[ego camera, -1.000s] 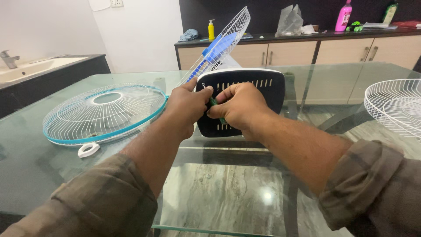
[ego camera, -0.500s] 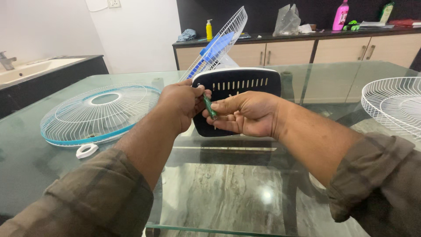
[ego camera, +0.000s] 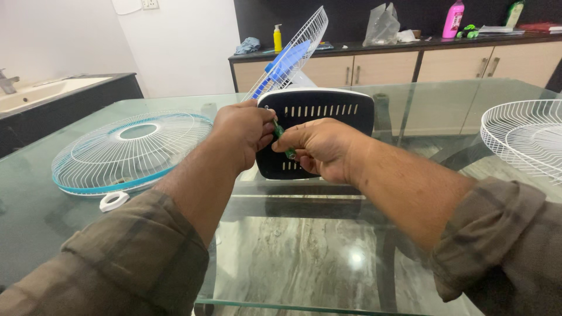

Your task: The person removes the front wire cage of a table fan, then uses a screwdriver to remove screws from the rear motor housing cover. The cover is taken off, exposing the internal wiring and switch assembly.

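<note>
Centre frame, my left hand point(ego camera: 243, 133) and right hand point(ego camera: 316, 146) both pinch closed on green screwdriver point(ego camera: 283, 140) against black vented panel point(ego camera: 328, 117); blue-rimmed fan grille point(ego camera: 126, 149) on glass surface point(ego camera: 304, 234) at left.

There is a single view, from a camera worn on the person's head; it looks forward and down along both outstretched forearms, so the sleeves fill the lower corners and the left hand point(ego camera: 243, 134) and right hand point(ego camera: 319, 146) meet near the centre, close to the lens; the glass bench point(ego camera: 293, 246) runs away from the bottom edge, seen at a shallow angle; beyond it the view faces a far wall with a cabinet counter point(ego camera: 410, 44) at top right, and a sink point(ego camera: 35, 93) at the left edge; no second view shares the scene.
</note>
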